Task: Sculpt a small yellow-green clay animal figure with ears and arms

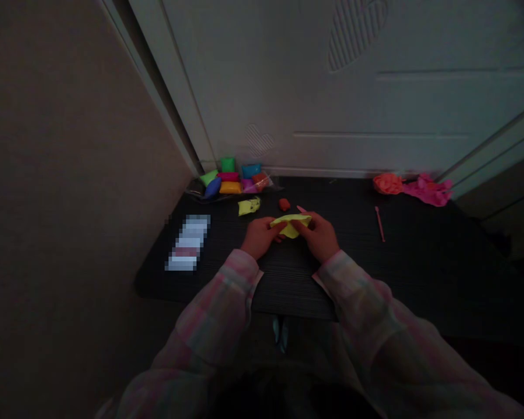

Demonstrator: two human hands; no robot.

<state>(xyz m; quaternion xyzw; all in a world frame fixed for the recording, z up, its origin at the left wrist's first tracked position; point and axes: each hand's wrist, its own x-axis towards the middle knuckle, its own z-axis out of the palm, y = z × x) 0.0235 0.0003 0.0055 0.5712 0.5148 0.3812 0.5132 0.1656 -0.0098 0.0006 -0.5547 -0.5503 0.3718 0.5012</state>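
A flattened piece of yellow modelling clay (290, 224) is stretched between my two hands, just above the dark table. My left hand (261, 237) pinches its left side, and my right hand (321, 236) grips its right side with the thumb on top. Beyond my hands lies a small red lump of clay (284, 204). A pink tool (301, 209) shows partly behind my right hand. To the left of the red lump rests a yellow packet (248, 206), crumpled at its right end.
Several coloured clay packets (230, 187) lie in clear plastic at the back left of the black table (283, 285). A blurred-out phone-like screen (187, 243) is on the left. To the right are a pink stick tool (379, 224), an orange clump (388, 184) and a pink one (430, 190).
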